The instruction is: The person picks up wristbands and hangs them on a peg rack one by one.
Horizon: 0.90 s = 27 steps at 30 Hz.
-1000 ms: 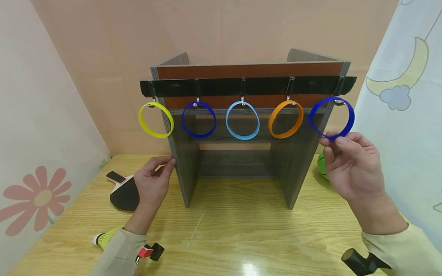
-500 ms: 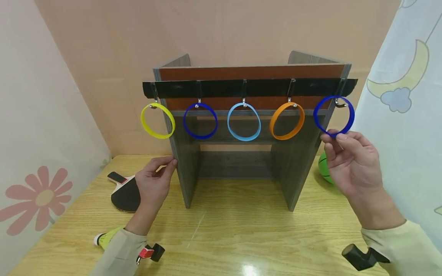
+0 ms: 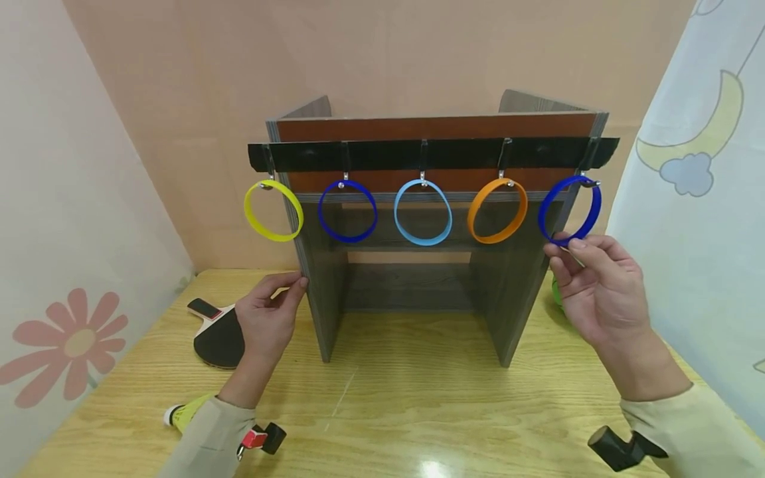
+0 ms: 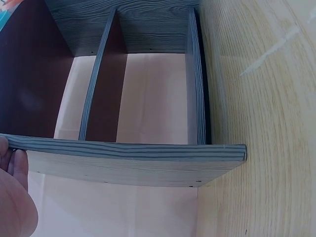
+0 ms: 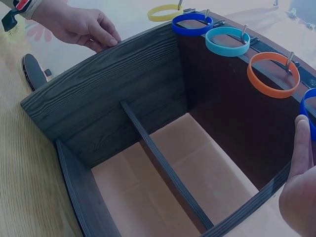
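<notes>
My right hand point(image 3: 603, 292) pinches a dark blue silicone wristband point(image 3: 544, 211) by its lower rim. The top of that band overlaps the rightmost metal hook point(image 3: 590, 183). My left hand point(image 3: 265, 315) pinches the front edge of the left side panel point(image 3: 319, 299) of a grey wooden shelf. Along the black strip point(image 3: 382, 156), other hooks carry a yellow wristband point(image 3: 251, 212), a second dark blue one point(image 3: 352, 238), a light blue one point(image 3: 424, 241) and an orange one point(image 3: 473, 214). In the right wrist view, the held band point(image 5: 305, 106) is cut off by the frame edge.
Left of the shelf, a black table tennis paddle point(image 3: 218, 342) lies on the wooden table point(image 3: 418, 398). A yellow shuttlecock point(image 3: 185, 411) is partly hidden by the left sleeve. Behind the right hand, a green ball point(image 3: 557, 292) is mostly covered.
The right hand has moved slightly left and down with the dark blue wristband, whose top now sits at the hook instead of above it. The left hand stays at the panel.
</notes>
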Tool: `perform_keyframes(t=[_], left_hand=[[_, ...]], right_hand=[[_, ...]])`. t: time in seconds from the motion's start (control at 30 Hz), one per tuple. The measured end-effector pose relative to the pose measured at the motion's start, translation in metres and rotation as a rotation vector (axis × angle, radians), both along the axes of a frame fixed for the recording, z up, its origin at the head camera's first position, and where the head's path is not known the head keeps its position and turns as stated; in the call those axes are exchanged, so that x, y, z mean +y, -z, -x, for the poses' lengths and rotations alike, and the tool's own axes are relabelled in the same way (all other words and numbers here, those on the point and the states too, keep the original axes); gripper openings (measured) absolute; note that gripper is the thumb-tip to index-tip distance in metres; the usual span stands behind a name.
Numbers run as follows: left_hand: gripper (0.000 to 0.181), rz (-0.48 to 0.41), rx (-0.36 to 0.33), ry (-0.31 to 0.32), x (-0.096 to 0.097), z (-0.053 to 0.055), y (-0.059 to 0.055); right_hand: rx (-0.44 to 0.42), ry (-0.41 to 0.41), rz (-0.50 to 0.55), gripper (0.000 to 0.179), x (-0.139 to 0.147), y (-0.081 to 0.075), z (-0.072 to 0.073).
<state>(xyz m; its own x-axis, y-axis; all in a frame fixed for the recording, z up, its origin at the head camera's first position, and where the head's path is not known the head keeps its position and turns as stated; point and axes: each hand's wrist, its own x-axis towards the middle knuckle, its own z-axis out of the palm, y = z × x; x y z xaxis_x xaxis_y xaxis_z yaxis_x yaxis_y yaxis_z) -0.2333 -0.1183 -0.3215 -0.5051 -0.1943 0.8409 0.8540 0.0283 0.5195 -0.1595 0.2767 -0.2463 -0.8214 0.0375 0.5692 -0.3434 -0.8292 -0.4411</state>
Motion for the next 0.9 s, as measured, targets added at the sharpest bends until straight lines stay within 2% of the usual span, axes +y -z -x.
perform_keyframes(t=[0.2,0.37,0.47,0.53,0.7,0.8,0.9], left_hand=[[0.010,-0.019,0.019,0.031,0.001,-0.003,-0.004],[0.010,-0.016,0.022,0.028,0.001,-0.012,-0.013],[0.009,-0.021,0.022,0.023,0.001,-0.018,-0.017],[0.009,-0.025,0.022,0.023,0.000,-0.020,-0.018],[0.009,-0.030,0.024,0.028,0.001,-0.020,-0.019],[0.009,-0.041,0.028,0.044,0.001,-0.018,-0.016],[0.009,-0.052,0.024,0.062,0.000,-0.012,-0.010]], right_hand=[[0.005,0.043,-0.039,0.021,0.000,0.000,0.000],[0.007,0.043,-0.054,0.022,0.000,0.005,0.000],[0.026,0.048,-0.107,0.023,-0.001,0.011,0.000],[0.039,0.036,-0.146,0.025,-0.001,0.018,0.000],[0.035,0.056,-0.318,0.030,0.002,0.040,-0.003],[0.016,0.059,-0.415,0.031,0.004,0.057,-0.007],[-0.009,0.035,-0.466,0.032,0.005,0.073,-0.012]])
